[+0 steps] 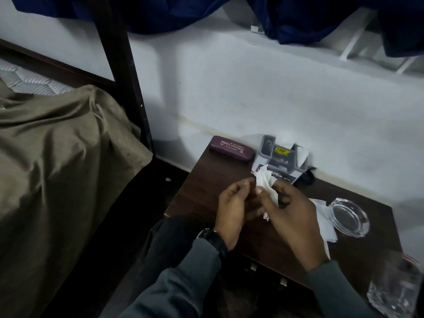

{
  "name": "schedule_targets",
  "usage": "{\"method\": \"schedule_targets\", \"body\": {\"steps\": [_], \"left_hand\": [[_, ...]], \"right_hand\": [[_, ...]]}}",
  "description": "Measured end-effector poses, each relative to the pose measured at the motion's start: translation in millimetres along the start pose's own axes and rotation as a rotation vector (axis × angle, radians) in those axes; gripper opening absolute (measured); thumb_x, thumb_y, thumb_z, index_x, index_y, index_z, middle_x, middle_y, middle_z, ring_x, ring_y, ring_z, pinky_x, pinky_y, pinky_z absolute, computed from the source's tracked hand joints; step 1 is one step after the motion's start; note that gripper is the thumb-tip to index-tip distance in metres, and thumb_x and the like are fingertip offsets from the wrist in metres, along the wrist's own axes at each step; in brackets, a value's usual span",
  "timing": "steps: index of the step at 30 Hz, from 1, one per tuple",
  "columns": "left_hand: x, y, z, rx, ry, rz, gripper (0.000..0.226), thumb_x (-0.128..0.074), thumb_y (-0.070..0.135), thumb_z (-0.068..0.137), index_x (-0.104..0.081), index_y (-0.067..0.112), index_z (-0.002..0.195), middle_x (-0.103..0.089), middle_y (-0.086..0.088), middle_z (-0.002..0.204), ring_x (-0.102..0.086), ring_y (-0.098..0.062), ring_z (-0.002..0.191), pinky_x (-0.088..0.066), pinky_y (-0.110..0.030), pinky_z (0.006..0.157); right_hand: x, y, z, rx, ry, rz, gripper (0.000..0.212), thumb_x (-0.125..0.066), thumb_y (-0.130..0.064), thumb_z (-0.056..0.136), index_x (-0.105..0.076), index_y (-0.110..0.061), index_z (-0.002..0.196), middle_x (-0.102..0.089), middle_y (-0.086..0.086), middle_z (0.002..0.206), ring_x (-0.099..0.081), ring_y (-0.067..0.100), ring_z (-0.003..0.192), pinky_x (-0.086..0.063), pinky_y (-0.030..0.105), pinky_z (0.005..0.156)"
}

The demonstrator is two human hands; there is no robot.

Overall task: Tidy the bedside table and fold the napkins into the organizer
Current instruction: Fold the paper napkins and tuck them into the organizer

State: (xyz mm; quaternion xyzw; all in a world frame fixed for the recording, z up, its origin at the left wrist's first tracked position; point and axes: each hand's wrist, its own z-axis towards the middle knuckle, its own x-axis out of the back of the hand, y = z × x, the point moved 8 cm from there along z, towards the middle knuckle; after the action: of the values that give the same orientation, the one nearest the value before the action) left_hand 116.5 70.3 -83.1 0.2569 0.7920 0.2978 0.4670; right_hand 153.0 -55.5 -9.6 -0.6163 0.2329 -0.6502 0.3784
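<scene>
Both hands hold a crumpled white napkin [266, 182] above the middle of the dark wooden bedside table [202, 191]. My left hand [234, 207] pinches its left edge; my right hand [291, 214] grips its right side. Just behind the napkin stands a grey plastic organizer [278, 157] with a yellow label, against the wall, with white napkin paper sticking out of its right side. More white napkins [325, 226] lie flat on the table to the right, partly under a glass ashtray [350, 216].
A maroon glasses case [232, 148] lies at the table's back left corner. A clear drinking glass [397, 288] stands at the near right edge. A bed with an olive sheet [57, 168] and a dark post [128, 76] is on the left.
</scene>
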Motion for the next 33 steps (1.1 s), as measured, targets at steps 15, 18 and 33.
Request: {"method": "schedule_targets", "body": {"steps": [15, 18, 33], "left_hand": [[6.5, -1.0, 5.8, -0.059, 0.082, 0.119, 0.035, -0.076, -0.001, 0.087, -0.068, 0.007, 0.12, -0.078, -0.013, 0.106, -0.074, -0.028, 0.102, -0.057, -0.05, 0.097], [4.5, -4.1, 6.0, -0.024, 0.064, 0.081, 0.032, -0.073, -0.002, 0.089, -0.068, 0.01, 0.119, -0.079, -0.013, 0.105, -0.074, -0.028, 0.1, -0.054, -0.059, 0.099], [-6.3, -9.2, 2.4, 0.016, -0.084, 0.154, 0.039, -0.074, -0.003, 0.087, -0.066, 0.011, 0.122, -0.078, -0.005, 0.09, -0.074, -0.012, 0.081, -0.059, -0.03, 0.077]], "right_hand": [[-8.2, 39.0, -0.6, -0.208, -0.155, 0.589, 0.03, -0.074, -0.011, 0.092, -0.074, -0.024, 0.119, -0.079, -0.002, 0.112, -0.075, 0.02, 0.104, -0.06, 0.04, 0.087], [-10.2, 36.2, -3.5, -0.215, -0.188, 0.607, 0.031, -0.075, -0.016, 0.092, -0.073, -0.024, 0.121, -0.078, -0.003, 0.114, -0.074, 0.019, 0.107, -0.058, 0.046, 0.095], [14.0, 18.3, 15.4, -0.247, -0.134, 0.843, 0.061, -0.075, -0.021, 0.081, -0.057, -0.022, 0.139, -0.075, -0.001, 0.124, -0.068, 0.014, 0.12, -0.053, 0.038, 0.098]]}}
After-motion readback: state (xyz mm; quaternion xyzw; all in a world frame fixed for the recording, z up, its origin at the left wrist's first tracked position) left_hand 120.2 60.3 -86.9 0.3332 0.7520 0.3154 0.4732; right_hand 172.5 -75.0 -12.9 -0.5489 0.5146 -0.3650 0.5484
